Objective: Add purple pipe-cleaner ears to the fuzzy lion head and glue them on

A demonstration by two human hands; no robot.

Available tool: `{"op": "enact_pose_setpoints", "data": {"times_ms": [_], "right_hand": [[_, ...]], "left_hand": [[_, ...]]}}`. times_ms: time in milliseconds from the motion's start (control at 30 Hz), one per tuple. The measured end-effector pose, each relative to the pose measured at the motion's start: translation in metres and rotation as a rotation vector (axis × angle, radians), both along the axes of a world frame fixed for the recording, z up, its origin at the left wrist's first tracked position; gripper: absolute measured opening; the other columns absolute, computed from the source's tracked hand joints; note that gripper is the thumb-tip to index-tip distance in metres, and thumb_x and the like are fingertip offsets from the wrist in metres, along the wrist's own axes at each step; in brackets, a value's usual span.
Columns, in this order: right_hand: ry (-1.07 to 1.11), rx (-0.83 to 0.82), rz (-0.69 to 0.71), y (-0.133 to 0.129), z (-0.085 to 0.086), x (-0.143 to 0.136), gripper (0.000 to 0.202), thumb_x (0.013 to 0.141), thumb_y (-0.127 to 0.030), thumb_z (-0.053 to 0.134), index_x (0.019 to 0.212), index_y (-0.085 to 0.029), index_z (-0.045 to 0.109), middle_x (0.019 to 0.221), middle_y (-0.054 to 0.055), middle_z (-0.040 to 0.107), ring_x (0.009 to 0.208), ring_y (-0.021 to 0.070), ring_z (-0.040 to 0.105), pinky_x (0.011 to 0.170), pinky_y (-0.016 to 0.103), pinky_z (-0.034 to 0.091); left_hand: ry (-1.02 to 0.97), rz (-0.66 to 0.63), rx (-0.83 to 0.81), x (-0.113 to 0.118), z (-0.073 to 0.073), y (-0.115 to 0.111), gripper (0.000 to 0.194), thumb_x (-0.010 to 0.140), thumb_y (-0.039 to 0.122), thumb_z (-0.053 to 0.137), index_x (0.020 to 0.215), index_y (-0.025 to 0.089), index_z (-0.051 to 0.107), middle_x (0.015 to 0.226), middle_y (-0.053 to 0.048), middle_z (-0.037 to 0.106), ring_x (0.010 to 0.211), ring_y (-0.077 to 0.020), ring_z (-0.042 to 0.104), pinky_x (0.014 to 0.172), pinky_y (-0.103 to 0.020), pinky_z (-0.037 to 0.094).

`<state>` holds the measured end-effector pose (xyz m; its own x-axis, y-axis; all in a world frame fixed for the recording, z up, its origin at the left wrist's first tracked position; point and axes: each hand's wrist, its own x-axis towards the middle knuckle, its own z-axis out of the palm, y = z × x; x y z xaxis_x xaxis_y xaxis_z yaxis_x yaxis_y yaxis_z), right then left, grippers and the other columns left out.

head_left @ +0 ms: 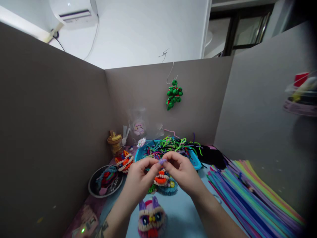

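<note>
Between the fingertips of both hands is a small piece of purple pipe cleaner (162,161). My left hand (142,175) pinches it from one side, and my right hand (180,170) grips it from the other. Below them, on the blue table mat, stands a purple and cream pipe-cleaner figure (151,218) with upright ears, dark eyes and a yellow nose. Partly hidden behind my hands are an orange and cream figure (161,179) and a teal fuzzy piece (169,189).
A blue tray (196,162) heaped with pipe-cleaner scraps stands behind my hands. Long pipe cleaners (245,195) lie at right. On the left are a metal bowl (92,185), another orange figure (125,162) and a brown cup (115,145). Grey partitions (138,86) surround the table.
</note>
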<state>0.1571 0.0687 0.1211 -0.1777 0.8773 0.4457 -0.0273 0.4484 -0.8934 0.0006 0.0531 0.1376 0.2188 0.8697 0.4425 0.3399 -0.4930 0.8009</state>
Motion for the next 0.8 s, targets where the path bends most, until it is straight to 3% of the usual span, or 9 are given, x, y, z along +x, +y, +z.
{"op": "enact_pose_setpoints", "data": {"times_ms": [133, 400, 533, 700, 800], "right_hand": [[0.11, -0.095, 0.054, 0.001, -0.003, -0.004, 0.023, 0.074, -0.039, 0.069, 0.079, -0.018, 0.061, 0.074, 0.001, 0.061, 0.067, 0.0134, 0.055, 0.06, 0.024, 0.045], [0.176, -0.187, -0.074, 0.0, -0.005, -0.01, 0.033, 0.067, -0.047, 0.074, 0.069, -0.016, 0.062, 0.06, -0.001, 0.055, 0.055, 0.0108, 0.045, 0.051, 0.023, 0.038], [0.192, -0.234, -0.075, -0.005, -0.002, -0.013, 0.035, 0.064, -0.047, 0.076, 0.068, -0.016, 0.062, 0.061, -0.001, 0.055, 0.056, 0.0112, 0.046, 0.052, 0.024, 0.039], [0.209, -0.252, -0.068, -0.005, -0.002, -0.011, 0.032, 0.067, -0.045, 0.074, 0.069, -0.015, 0.06, 0.062, -0.002, 0.054, 0.056, 0.0105, 0.045, 0.053, 0.023, 0.039], [0.219, -0.206, -0.071, 0.0, -0.003, -0.007, 0.029, 0.069, -0.042, 0.072, 0.07, -0.015, 0.061, 0.064, -0.001, 0.055, 0.058, 0.0108, 0.047, 0.055, 0.023, 0.039]], "left_hand": [[-0.002, 0.097, 0.119, 0.003, -0.003, -0.002, 0.023, 0.086, 0.032, 0.056, 0.074, 0.015, 0.065, 0.064, -0.001, 0.063, 0.056, -0.0114, 0.053, 0.052, -0.02, 0.041], [0.219, 0.294, 0.698, 0.008, -0.019, 0.003, 0.008, 0.087, 0.016, 0.056, 0.082, 0.017, 0.062, 0.069, -0.001, 0.066, 0.063, -0.0138, 0.061, 0.059, -0.023, 0.047], [0.322, 0.366, 0.901, 0.011, -0.027, 0.005, 0.008, 0.087, 0.011, 0.056, 0.083, 0.016, 0.06, 0.066, -0.003, 0.064, 0.062, -0.0158, 0.06, 0.062, -0.026, 0.048], [0.334, 0.329, 0.948, 0.013, -0.032, 0.007, 0.014, 0.086, 0.008, 0.056, 0.096, 0.015, 0.062, 0.073, -0.005, 0.068, 0.069, -0.0171, 0.063, 0.067, -0.028, 0.051], [0.211, 0.249, 0.693, 0.013, -0.026, 0.007, 0.019, 0.083, 0.01, 0.06, 0.1, 0.016, 0.064, 0.086, -0.006, 0.072, 0.074, -0.0158, 0.066, 0.069, -0.026, 0.054]]}}
